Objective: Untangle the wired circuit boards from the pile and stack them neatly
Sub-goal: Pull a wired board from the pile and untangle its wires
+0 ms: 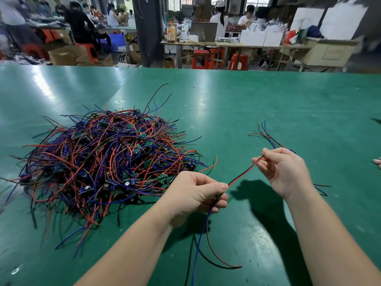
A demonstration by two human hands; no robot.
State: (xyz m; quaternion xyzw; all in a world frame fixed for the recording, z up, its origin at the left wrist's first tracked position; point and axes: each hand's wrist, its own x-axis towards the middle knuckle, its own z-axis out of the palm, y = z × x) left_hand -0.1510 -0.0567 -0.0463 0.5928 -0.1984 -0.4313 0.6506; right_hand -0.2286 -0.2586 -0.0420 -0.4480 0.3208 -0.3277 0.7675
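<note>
A big tangled pile of red, blue and black wires with small green circuit boards [107,159] lies on the green table [268,104], left of centre. My left hand [198,193] pinches a red and black wire pair [241,176]; blue, red and black wire ends hang below its fist. My right hand [284,168] pinches the same pair at its other end and also holds a bunch of wires [268,137] that fans out up and to the left behind it. Any board in either hand is hidden.
Beyond the table's far edge there are workbenches, red stools [201,58], cardboard boxes and several seated people. Another person's fingertips [378,162] show at the right edge. A few loose black wires [321,187] lie right of my right wrist.
</note>
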